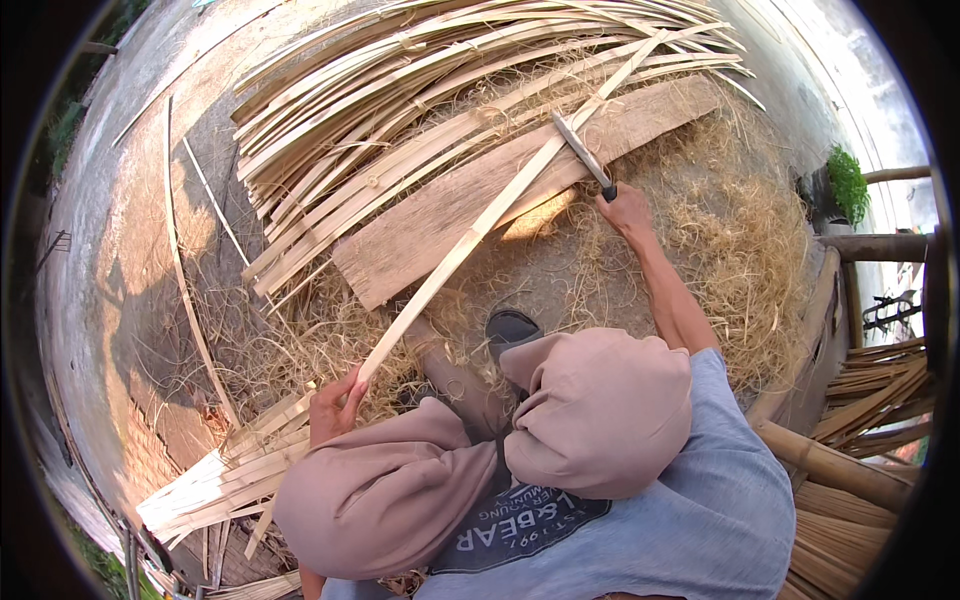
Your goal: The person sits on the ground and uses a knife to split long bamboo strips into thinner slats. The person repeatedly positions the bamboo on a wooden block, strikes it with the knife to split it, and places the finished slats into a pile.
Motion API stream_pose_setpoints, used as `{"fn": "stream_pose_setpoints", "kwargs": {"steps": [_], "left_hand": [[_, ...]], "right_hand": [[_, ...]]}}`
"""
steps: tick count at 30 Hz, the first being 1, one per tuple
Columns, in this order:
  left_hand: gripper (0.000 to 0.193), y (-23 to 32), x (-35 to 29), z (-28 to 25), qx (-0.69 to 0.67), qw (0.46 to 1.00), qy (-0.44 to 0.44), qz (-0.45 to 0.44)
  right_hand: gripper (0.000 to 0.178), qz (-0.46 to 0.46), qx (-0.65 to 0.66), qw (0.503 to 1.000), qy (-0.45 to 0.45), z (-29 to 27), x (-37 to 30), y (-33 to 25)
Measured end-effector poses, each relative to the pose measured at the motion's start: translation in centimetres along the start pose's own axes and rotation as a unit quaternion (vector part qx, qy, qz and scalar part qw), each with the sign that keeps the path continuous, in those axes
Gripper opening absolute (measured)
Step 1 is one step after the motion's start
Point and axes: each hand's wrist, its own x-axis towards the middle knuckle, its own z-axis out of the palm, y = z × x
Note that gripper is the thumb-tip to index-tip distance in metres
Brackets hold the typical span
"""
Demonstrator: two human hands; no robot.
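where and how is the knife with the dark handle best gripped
Best by the dark handle, coming from the near right, as the right hand holds it. That end points toward the person, while the metal blade slants away across the pale strip, so gripping there would probably be riskier.

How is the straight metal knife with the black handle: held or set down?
Held: the right hand grips the knife by its handle, and it crosses a pale bamboo strip.
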Motion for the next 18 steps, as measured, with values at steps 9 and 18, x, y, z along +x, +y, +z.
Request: {"fn": "stream_pose_setpoints", "kwargs": {"steps": [9,18], "left_hand": [[0.044,6.8,8.0,5.5,0.077,0.994,0.031,0.071],[0.037,-0.6,5.3,3.0,-0.112,0.994,0.002,0.014]], "right_hand": [[0.043,-0.153,0.033,0.974,-0.166,6.2,-11.5,-9.5],[0.048,0.081,-0.031,0.991,0.103,-1.1,2.1,6.6]]}}
